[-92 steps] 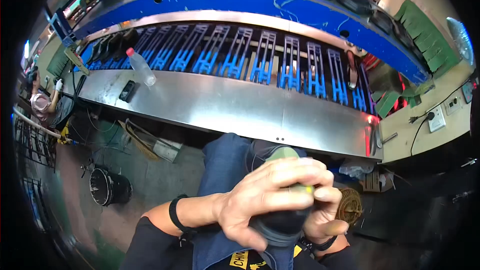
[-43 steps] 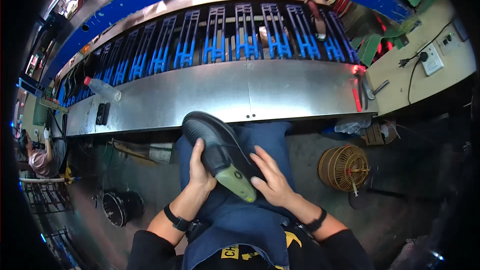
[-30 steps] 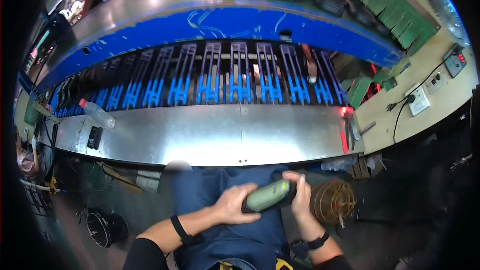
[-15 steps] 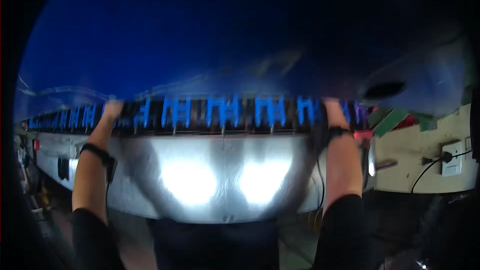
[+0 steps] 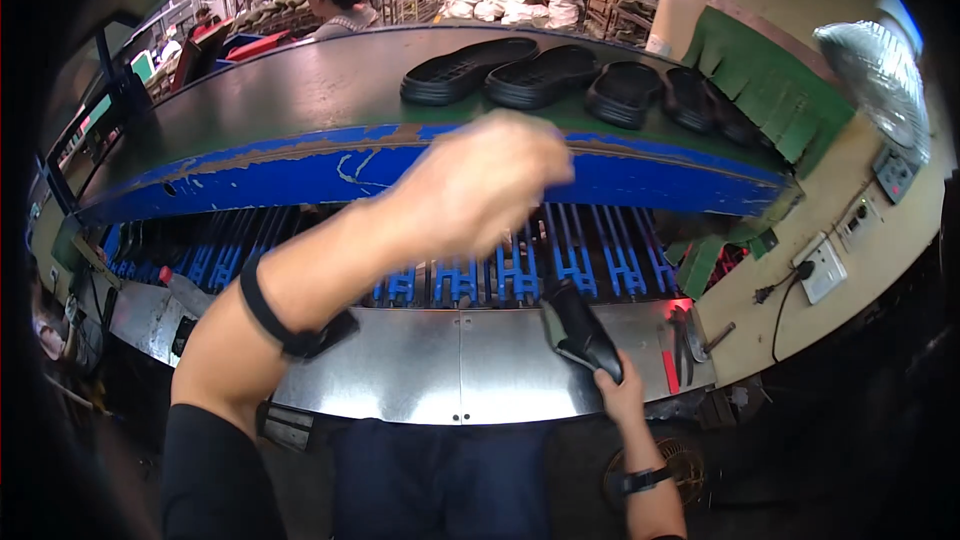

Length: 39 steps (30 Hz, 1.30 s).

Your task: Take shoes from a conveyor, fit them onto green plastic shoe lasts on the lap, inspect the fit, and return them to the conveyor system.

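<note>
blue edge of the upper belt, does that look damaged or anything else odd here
Yes. The blue edge of the upper conveyor is scraped, with paint worn off in pale streaks along its top. The black soles on it lie in a tidy row. The right hand holds a black sole over the metal ledge; nothing is spilled.

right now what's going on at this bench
A person sits at a metal bench in front of blue racks. The right hand holds a dark shoe sole upright over the bench edge. The left hand is raised toward the upper belt, blurred, apparently empty. A row of black soles lies on that belt.
</note>
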{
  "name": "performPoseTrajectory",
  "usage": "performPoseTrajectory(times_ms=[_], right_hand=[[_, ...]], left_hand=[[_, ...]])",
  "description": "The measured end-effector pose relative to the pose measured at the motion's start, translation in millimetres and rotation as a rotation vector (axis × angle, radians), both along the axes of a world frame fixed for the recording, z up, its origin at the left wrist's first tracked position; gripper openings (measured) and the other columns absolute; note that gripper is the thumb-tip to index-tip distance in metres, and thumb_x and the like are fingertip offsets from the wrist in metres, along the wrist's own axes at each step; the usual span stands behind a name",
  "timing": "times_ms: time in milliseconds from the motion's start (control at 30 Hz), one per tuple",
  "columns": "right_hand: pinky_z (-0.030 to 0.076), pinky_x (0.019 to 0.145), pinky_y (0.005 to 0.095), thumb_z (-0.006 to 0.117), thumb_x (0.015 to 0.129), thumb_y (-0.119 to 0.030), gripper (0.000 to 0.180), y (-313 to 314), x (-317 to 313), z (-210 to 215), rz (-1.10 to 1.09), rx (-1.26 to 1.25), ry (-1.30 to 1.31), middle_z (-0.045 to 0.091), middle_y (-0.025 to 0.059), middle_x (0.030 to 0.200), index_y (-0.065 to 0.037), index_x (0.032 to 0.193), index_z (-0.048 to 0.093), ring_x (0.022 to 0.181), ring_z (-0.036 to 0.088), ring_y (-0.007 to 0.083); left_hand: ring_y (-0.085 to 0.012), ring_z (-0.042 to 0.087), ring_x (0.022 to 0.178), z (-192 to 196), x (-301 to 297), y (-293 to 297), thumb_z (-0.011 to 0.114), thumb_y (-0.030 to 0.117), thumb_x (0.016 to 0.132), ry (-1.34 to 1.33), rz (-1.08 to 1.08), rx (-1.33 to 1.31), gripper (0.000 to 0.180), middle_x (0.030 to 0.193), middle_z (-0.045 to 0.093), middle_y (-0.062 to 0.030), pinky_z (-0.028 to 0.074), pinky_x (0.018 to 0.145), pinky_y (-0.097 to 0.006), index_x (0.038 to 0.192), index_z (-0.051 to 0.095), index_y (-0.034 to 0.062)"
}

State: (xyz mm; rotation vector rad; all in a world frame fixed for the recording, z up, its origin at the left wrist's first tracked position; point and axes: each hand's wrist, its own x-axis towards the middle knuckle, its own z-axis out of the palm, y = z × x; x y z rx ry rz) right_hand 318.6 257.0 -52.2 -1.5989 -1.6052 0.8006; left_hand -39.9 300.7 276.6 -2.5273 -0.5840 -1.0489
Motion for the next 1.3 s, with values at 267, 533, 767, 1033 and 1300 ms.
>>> performPoseTrajectory(times_ms=[267,533,767,1033,1300], right_hand=[[0.044,0.103,0.0465,0.076,0.076,-0.012,0.075,-47,-25,-21,0.002,0.264,-0.289,0.055,0.0283,0.129,0.001,0.140,0.041,0.121,0.053,0.0456],[0.052,0.081,0.0505,0.074,0.072,-0.016,0.049,-31,-5,85,0.183,0.646,-0.593,0.068,0.0221,0.095,-0.002,0.117,0.059,0.086,0.064,0.0421],[0.054,0.081,0.0342,0.078,0.083,-0.032,0.039,-131,-62,190,0.385,0.503,0.324,0.070,0.0179,0.095,-0.002,0.106,0.067,0.090,0.070,0.0261],[0.050,0.089,0.0313,0.072,0.090,-0.028,0.041,-224,-118,101,0.543,-0.110,0.717,0.069,0.0073,0.103,0.000,0.119,0.064,0.096,0.062,0.0132],[0.042,0.107,0.0345,0.050,0.103,-0.042,0.053,-293,-108,34,0.519,-0.864,1.409,0.061,0.0105,0.127,0.001,0.134,0.053,0.119,0.056,0.0179]], left_hand=[[-0.0357,0.061,0.103,39,-36,49,0.070,0.019,0.085,0.122,0.575,-0.244,0.026,0.101,0.066,-0.0172,0.047,0.091,-0.046,0.105,0.069,0.0023],[-0.0295,0.057,0.065,4,36,-240,0.079,0.010,0.065,0.113,0.116,-0.268,0.027,0.079,0.063,-0.0107,0.044,0.060,-0.041,0.085,0.062,0.0047],[-0.0292,0.064,0.062,-274,36,-430,0.079,0.018,0.076,0.013,0.334,-0.939,0.020,0.068,0.063,-0.0093,0.050,0.055,-0.039,0.073,0.063,0.0064],[-0.0296,0.050,0.123,-304,-70,-368,0.070,0.015,0.089,-0.955,0.930,-0.706,0.040,0.122,0.059,-0.0149,0.042,0.102,-0.040,0.124,0.061,-0.0027],[-0.0344,0.052,0.127,-289,-80,-315,0.056,0.036,0.099,-1.662,-0.124,-1.514,0.051,0.135,0.055,-0.0254,0.040,0.109,-0.049,0.132,0.057,-0.0029]])
